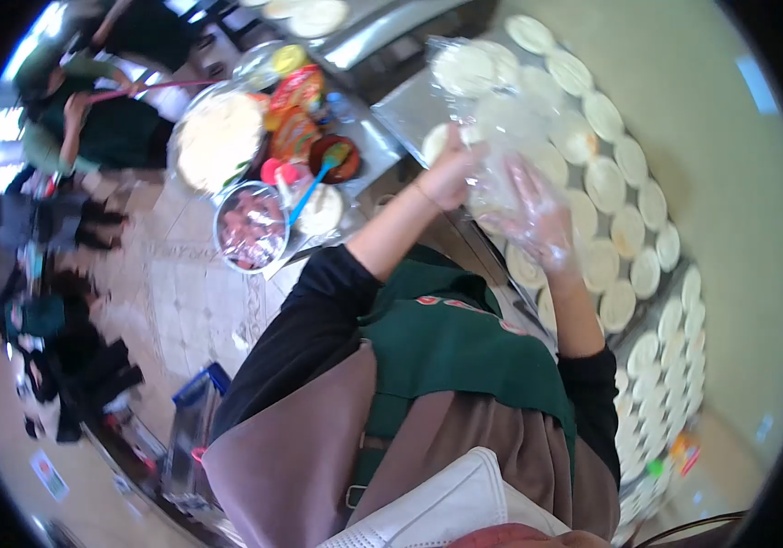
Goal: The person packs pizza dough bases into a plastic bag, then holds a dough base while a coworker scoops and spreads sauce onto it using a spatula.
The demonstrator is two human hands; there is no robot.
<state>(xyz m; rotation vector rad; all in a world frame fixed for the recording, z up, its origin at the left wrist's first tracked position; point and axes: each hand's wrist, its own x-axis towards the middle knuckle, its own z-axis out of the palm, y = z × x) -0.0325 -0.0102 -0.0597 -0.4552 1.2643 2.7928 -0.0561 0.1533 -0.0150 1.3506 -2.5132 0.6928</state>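
A thin clear plastic sheet or bag (497,119) hangs over several round white dough discs (604,184) on a metal tray. My left hand (451,171), bare, is closed on the plastic's near edge. Beside it, my right hand (542,215) wears a clear plastic glove, its fingers raised and apart against the plastic. Whether the right hand grips any of the plastic is hard to make out. Both hands are over the tray's near side, a short distance from each other.
To the left stand a large bowl of pale food (221,142), a bowl of meat (252,226), a red bowl (335,160) with a blue spatula (311,192), and orange packets (296,132). More dough discs (670,365) lie at the right. Several people are at the far left.
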